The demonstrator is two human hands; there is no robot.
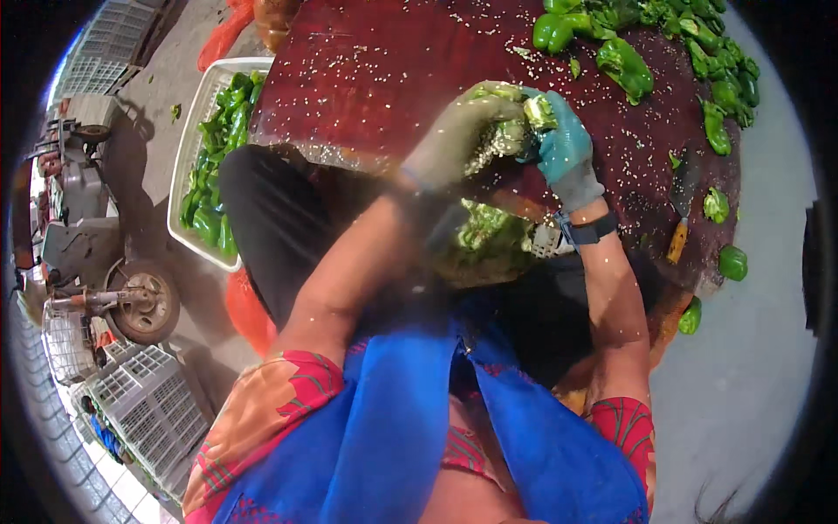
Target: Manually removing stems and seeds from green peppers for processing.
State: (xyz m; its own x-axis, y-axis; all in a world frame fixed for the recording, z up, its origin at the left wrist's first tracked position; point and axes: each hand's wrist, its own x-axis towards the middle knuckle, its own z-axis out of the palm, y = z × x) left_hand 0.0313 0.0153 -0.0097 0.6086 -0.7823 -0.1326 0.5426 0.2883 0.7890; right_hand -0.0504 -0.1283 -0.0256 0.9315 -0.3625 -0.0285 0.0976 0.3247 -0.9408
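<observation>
Pepper (541,112) at 1 o'clock, over bench (336,35), pinched between left hand (471,129) and right hand (566,147), both gloved, curled inward. Knife (677,237) at 3 o'clock; tub (244,64) of peppers (230,122) at 10.

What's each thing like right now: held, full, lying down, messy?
Left hand: gloved, curled
Right hand: gloved, curled
Pepper pieces: held between both hands
Seeds: scattered over tabletop
Knife: lying down, unheld
White basket: well filled with green peppers
Tabletop peppers: lying loose
Wristwatch: strapped on
</observation>
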